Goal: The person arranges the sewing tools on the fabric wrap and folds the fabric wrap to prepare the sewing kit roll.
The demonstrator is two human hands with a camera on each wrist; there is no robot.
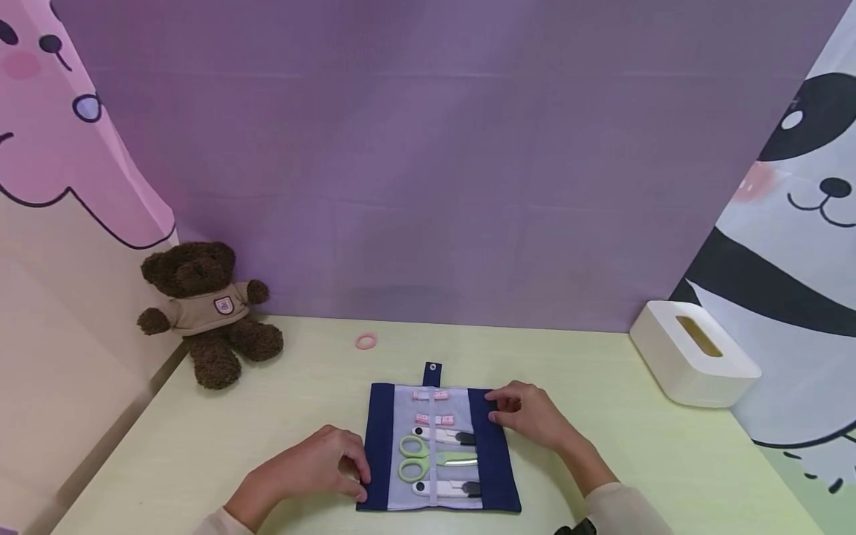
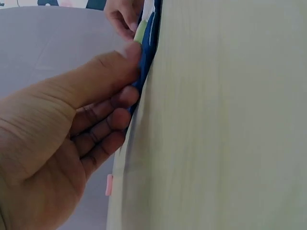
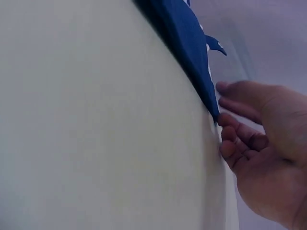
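A navy fabric roll-up case (image 1: 495, 468) with a pale lining lies spread out on the table. Under its pale elastic band are green-handled scissors (image 1: 414, 458), two white tools with dark ends (image 1: 446, 488) and two small pink printed pieces (image 1: 435, 420). A strap with a snap (image 1: 432, 374) sticks out from its far edge. My left hand (image 1: 321, 464) pinches the left edge, thumb on top; in the left wrist view the thumb (image 2: 129, 52) presses the blue cloth. At the far right corner, my right hand (image 1: 531, 414) touches the edge with its fingertips, thumb and fingers apart.
A pink ring (image 1: 365, 341) lies beyond the case. The brown teddy bear (image 1: 210, 312) sits at the back left, and a white tissue box (image 1: 695, 353) stands at the right edge. A purple cloth (image 1: 428, 171) hangs behind the table (image 1: 301, 386).
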